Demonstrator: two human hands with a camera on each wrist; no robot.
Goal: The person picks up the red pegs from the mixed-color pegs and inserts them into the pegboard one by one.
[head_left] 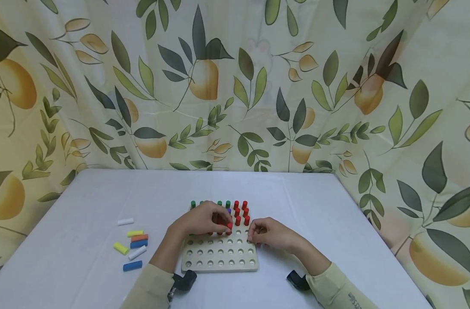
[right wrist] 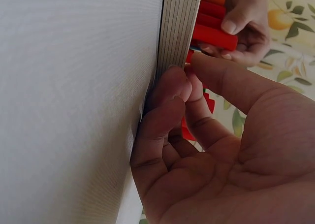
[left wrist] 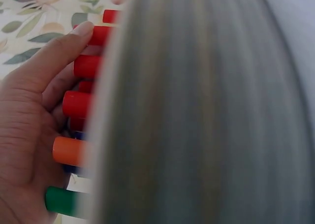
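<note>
A wooden pegboard (head_left: 219,257) with rows of round holes lies on the table, its far rows filled with colored pegs. My left hand (head_left: 208,216) reaches over the filled rows and pinches a red peg (head_left: 229,225) between thumb and fingers, near the board's middle. In the left wrist view the thumb lies against a red peg (left wrist: 101,35), with orange and green pegs nearer the palm. My right hand (head_left: 271,234) grips the board's right edge (right wrist: 179,32), fingers curled against it. Several pegs are hidden behind the left hand.
Left of the board, loose pegs lie scattered: white (head_left: 125,222), yellow (head_left: 121,248), orange (head_left: 140,237) and blue (head_left: 132,266). A white cloth covers the table (head_left: 316,206). A leaf-and-fruit patterned curtain (head_left: 235,128) hangs behind it.
</note>
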